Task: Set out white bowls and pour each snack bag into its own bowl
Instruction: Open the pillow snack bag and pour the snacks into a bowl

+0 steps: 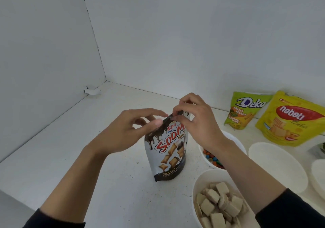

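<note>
A black-and-white Soomo snack bag (168, 154) stands upright on the white counter. My right hand (195, 120) pinches the bag's top edge from the right. My left hand (130, 131) touches the top's left corner with thumb and fingertips. A white bowl (200, 183) at the lower right holds beige pillow-shaped snacks. Behind my right wrist, another white bowl (235, 138) holds coloured candies. An empty white bowl (276, 164) sits further right. A green Deka bag (244, 111) and a yellow Nabati bag (292, 120) lean against the back wall.
Another white dish (319, 173) shows partly at the right edge, with a dark wrapper (318, 148) above it. White walls meet in a corner at the back left. A small white fitting (92, 90) lies at the left wall's base.
</note>
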A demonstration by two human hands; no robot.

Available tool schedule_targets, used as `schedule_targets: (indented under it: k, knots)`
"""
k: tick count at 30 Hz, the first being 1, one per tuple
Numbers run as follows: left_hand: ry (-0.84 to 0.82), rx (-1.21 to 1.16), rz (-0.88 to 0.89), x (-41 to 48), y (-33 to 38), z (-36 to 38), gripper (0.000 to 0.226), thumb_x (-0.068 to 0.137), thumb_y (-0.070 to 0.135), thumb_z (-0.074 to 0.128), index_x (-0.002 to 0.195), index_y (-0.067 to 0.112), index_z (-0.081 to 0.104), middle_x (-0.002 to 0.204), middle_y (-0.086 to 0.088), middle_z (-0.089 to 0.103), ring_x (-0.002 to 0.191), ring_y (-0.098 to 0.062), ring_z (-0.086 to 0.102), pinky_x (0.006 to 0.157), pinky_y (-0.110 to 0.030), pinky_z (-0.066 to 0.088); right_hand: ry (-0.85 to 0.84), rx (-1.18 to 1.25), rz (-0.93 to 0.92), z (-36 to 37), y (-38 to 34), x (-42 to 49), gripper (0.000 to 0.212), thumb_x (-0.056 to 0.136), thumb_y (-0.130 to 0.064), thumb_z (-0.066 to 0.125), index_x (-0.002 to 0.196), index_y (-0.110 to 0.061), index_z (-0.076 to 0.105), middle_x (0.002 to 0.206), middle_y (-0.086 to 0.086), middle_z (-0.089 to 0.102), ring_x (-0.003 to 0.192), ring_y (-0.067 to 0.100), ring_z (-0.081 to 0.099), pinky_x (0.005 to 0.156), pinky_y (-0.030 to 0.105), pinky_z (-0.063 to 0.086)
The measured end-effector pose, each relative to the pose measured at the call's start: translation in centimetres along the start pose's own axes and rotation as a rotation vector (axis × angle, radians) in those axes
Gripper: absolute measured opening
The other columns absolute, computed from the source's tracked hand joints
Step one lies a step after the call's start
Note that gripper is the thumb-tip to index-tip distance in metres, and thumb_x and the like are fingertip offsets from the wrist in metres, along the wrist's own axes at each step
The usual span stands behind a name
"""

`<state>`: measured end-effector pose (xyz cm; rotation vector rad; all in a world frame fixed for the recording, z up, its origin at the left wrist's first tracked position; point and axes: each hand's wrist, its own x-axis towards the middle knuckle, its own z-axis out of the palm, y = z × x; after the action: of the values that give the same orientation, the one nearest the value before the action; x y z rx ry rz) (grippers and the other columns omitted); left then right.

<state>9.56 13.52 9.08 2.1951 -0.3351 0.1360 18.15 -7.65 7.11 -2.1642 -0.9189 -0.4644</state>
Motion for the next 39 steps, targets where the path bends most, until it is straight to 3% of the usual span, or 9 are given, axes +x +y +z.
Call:
schedule_targets:
  k: [3, 5, 11, 15, 19, 23, 28, 36, 39]
  knots:
    - [-0.079, -0.088, -0.016, 1.3, 0.9, 0.2, 0.03, 0.098, 0.044, 0.048, 0.114, 0.034, 0.071, 0.098, 0.016, 0.074, 0.088, -0.01, 0.071, 0.072, -0.018, 0.058, -0.049, 0.18, 0.05, -0.2, -0.2, -0.2, 0.012, 0.085, -0.008, 0.077, 0.086, -0.019, 0.072, 0.091, -0.011, 0.053, 0.087, 0.003, 0.055, 0.08, 0.014, 0.044]
    - [-0.078, -0.085, -0.012, 2.0, 0.9, 0.3, 0.021, 0.096, 0.04, 0.057, 0.111, 0.032, 0.07, 0.094, 0.012, 0.074, 0.082, -0.012, 0.073, 0.069, -0.018, 0.058, -0.079, 0.229, 0.085, -0.4, -0.2, -0.2, 0.016, 0.086, -0.008, 0.077, 0.087, -0.023, 0.071, 0.093, -0.01, 0.054, 0.089, 0.004, 0.057, 0.079, 0.01, 0.044]
    - [-0.146, -0.014, 0.136, 3.1, 0.2, 0.2, 0.017, 0.102, 0.013, 0.057, 0.112, 0.018, 0.07, 0.105, 0.008, 0.073, 0.094, -0.017, 0.072, 0.079, -0.019, 0.057, -0.167, 0.361, 0.147, -0.9, 0.5, -0.1, 0.006, 0.089, -0.008, 0.074, 0.09, -0.013, 0.073, 0.1, -0.007, 0.052, 0.092, 0.007, 0.061, 0.085, 0.02, 0.053]
    - [-0.087, 0.021, 0.222, 3.5, -0.4, 0.1, 0.02, 0.09, 0.021, 0.071, 0.107, 0.012, 0.075, 0.102, 0.007, 0.076, 0.096, -0.012, 0.072, 0.083, -0.019, 0.057, -0.214, 0.369, 0.147, -1.2, 0.8, 0.1, 0.004, 0.091, -0.008, 0.072, 0.091, -0.012, 0.073, 0.104, -0.003, 0.051, 0.094, 0.008, 0.062, 0.091, 0.028, 0.057]
    - [-0.14, 0.128, 0.354, 4.1, -0.4, 0.3, 0.019, 0.09, 0.017, 0.071, 0.106, 0.008, 0.073, 0.104, 0.001, 0.075, 0.094, -0.007, 0.069, 0.081, -0.019, 0.057, -0.245, 0.399, 0.15, -1.1, 0.9, 0.2, 0.012, 0.091, -0.006, 0.071, 0.092, -0.018, 0.072, 0.106, -0.004, 0.05, 0.1, 0.014, 0.063, 0.094, 0.037, 0.057]
    - [-0.234, 0.178, 0.374, 4.9, -0.1, 0.1, 0.015, 0.093, 0.019, 0.068, 0.102, 0.008, 0.074, 0.099, 0.001, 0.075, 0.09, -0.014, 0.07, 0.078, -0.03, 0.059, -0.279, 0.376, 0.118, -1.2, 1.0, 0.1, 0.012, 0.093, -0.007, 0.068, 0.096, -0.017, 0.074, 0.109, -0.003, 0.048, 0.104, 0.011, 0.061, 0.093, 0.032, 0.057]
    - [-0.336, 0.247, 0.419, 5.3, 0.5, -0.4, 0.013, 0.098, 0.019, 0.063, 0.103, 0.011, 0.072, 0.088, 0.03, 0.059, 0.076, -0.012, 0.062, 0.068, -0.028, 0.054, -0.331, 0.307, 0.058, -1.6, 0.8, -0.1, 0.029, 0.097, -0.001, 0.06, 0.095, -0.029, 0.065, 0.112, -0.005, 0.044, 0.107, 0.011, 0.058, 0.093, 0.033, 0.057]
    - [-0.344, 0.254, 0.426, 4.2, 0.3, -0.3, 0.011, 0.101, 0.013, 0.058, 0.099, 0.01, 0.068, 0.087, 0.027, 0.055, 0.076, -0.011, 0.06, 0.069, -0.021, 0.049, -0.276, 0.256, -0.039, -1.0, 0.4, -1.2, 0.02, 0.095, 0.004, 0.06, 0.097, -0.014, 0.067, 0.109, -0.004, 0.044, 0.099, 0.007, 0.054, 0.086, 0.018, 0.049]
    - [-0.347, 0.245, 0.43, 4.1, 0.5, 0.1, 0.014, 0.101, 0.015, 0.057, 0.099, 0.008, 0.068, 0.089, 0.018, 0.059, 0.077, -0.012, 0.06, 0.07, -0.018, 0.049, -0.273, 0.237, -0.059, -0.9, 0.3, -1.3, 0.019, 0.095, 0.006, 0.06, 0.097, -0.011, 0.067, 0.108, -0.002, 0.045, 0.096, 0.004, 0.052, 0.084, 0.012, 0.043]
